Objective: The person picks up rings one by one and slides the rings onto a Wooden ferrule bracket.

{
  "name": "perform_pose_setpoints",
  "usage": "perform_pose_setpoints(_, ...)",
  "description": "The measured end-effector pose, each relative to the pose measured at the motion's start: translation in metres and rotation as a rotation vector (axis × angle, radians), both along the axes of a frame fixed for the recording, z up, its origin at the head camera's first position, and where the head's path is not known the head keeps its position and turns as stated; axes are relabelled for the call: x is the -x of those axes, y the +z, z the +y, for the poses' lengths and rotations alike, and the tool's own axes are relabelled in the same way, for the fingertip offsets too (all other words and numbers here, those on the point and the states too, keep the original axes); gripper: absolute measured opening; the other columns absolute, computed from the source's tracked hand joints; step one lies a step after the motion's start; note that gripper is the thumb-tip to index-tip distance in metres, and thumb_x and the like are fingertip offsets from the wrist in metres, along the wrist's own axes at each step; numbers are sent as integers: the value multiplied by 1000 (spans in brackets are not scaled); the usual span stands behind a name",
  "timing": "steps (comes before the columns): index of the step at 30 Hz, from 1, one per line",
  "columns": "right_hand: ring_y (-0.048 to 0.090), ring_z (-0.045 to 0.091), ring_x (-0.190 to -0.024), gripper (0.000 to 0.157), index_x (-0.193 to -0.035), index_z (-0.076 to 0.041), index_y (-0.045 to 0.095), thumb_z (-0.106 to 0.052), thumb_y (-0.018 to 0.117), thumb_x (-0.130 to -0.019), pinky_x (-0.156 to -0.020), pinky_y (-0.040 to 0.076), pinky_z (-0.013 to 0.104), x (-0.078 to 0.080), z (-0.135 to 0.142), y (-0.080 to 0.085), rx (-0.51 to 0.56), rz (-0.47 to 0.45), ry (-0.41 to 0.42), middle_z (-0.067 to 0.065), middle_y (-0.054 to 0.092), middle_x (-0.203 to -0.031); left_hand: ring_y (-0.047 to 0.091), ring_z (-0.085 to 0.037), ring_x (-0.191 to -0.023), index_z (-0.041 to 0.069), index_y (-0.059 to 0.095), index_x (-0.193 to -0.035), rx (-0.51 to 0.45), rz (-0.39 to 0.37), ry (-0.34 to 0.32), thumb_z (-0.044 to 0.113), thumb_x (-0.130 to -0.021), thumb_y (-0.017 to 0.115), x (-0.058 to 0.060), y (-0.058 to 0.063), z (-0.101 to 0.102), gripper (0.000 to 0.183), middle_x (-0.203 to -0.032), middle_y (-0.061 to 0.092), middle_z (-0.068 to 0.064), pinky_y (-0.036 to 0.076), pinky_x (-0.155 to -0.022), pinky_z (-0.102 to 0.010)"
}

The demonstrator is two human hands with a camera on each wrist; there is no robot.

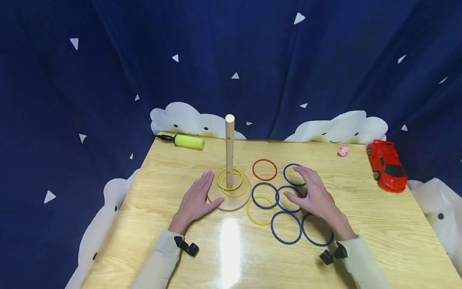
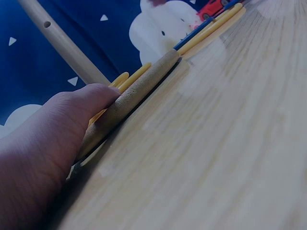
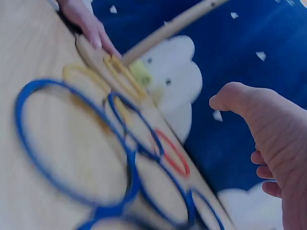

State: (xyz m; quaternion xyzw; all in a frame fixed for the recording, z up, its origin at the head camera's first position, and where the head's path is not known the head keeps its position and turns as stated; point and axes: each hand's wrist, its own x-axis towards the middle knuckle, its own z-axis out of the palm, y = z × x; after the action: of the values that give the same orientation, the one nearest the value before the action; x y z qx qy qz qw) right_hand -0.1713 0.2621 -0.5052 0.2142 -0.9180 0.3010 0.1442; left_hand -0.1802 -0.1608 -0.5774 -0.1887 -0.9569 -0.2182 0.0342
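Note:
A wooden peg (image 1: 229, 148) stands upright on a round wooden base (image 1: 231, 205), with two yellow rings (image 1: 236, 196) around its foot. My left hand (image 1: 195, 202) rests at the base's left edge, fingers straight; in the left wrist view its thumb (image 2: 103, 95) lies against the base's rim. To the right, several blue rings (image 1: 286, 243) lie on the table with a yellow ring (image 1: 260, 224) and a red ring (image 1: 264, 180). Over the blue rings hovers my right hand (image 1: 317, 196), thumb and fingers apart, holding nothing. It partly hides a second red ring (image 1: 331, 196).
A yellow-green pump (image 1: 189, 141) with a black end lies at the table's back left. At the back right are a small pink pig figure (image 1: 343, 151) and a red toy car (image 1: 388, 166). Behind the wooden table (image 1: 379, 224) hangs a dark blue curtain (image 1: 202, 80).

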Motion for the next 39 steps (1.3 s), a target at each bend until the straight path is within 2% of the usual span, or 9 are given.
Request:
perform_pose_setpoints(2, 44, 42, -137, 87, -148, -2, 52, -31, 91, -77, -108, 38, 64, -16, 17, -7, 12, -2, -50, 23, 51, -149, 12, -17, -161, 12, 18, -168, 2, 0, 3, 80, -95, 45, -2, -1, -1, 103, -175, 17, -3, 16, -131, -42)
perform_pose_setpoints(4, 45, 43, -135, 86, -146, 0, 53, -27, 93, -75, -109, 39, 56, -33, 32, -14, 25, 1, -94, 23, 52, -146, 12, -17, -161, 12, 19, -168, 0, 2, 3, 80, -95, 45, -2, -1, -1, 103, -175, 17, -2, 17, -131, -42)
perform_pose_setpoints(9, 45, 39, -128, 87, -144, 2, 53, -25, 96, -73, -108, 29, 20, -71, 56, -28, 74, -43, -181, 22, 53, -141, 11, -17, -161, 14, 16, -169, 11, 0, 6, 80, -95, 45, -2, -1, -2, 103, -175, 16, -2, 16, -131, -41)
perform_pose_setpoints(12, 46, 36, -123, 88, -140, 5, 55, -25, 98, -70, -103, 21, 6, -89, 62, -36, 101, -70, -214, 21, 54, -134, 11, -17, -161, 13, 16, -169, 11, 3, 9, 79, -96, 46, -1, 0, -3, 103, -175, 17, -3, 15, -131, -41)
perform_pose_setpoints(15, 46, 32, -117, 94, -138, 7, 53, -26, 101, -64, -100, 19, 1, -102, 64, -45, 123, -72, -236, 21, 54, -127, 12, -18, -161, 12, 17, -169, 4, 8, 4, 78, -96, 47, -1, 1, -3, 102, -175, 18, -3, 16, -131, -42)
perform_pose_setpoints(20, 47, 34, -110, 113, -139, 13, 45, -29, 105, -53, -98, 21, 5, -113, 64, -55, 117, -40, -254, 25, 52, -121, 11, -17, -162, 14, 15, -169, 10, -1, 3, 79, -96, 45, -1, 1, -3, 103, -175, 15, -1, 15, -131, -41)
perform_pose_setpoints(28, 47, 42, -113, 116, -136, 10, 52, -43, 105, -47, -89, 34, 48, -118, 63, -67, 30, -30, -283, 26, 54, -124, 12, -17, -161, 13, 17, -169, 6, 9, -1, 79, -95, 47, 0, -2, -2, 103, -175, 17, -2, 17, -131, -42)
perform_pose_setpoints(35, 45, 45, -109, 98, -129, 0, 63, -44, 103, -51, -85, 32, 51, -123, 61, -67, 17, -36, -294, 25, 52, -123, 14, -18, -161, 13, 18, -168, 1, 14, -6, 79, -95, 47, 1, -1, 1, 103, -175, 18, -2, 18, -131, -43)
perform_pose_setpoints(39, 43, 43, -111, 97, -131, -3, 64, -44, 102, -52, -86, 31, 49, -125, 62, -66, 10, -46, -288, 24, 51, -125, 12, -16, -161, 14, 17, -169, 8, 1, 4, 80, -95, 46, 0, -1, 1, 103, -175, 15, 1, 17, -131, -42)
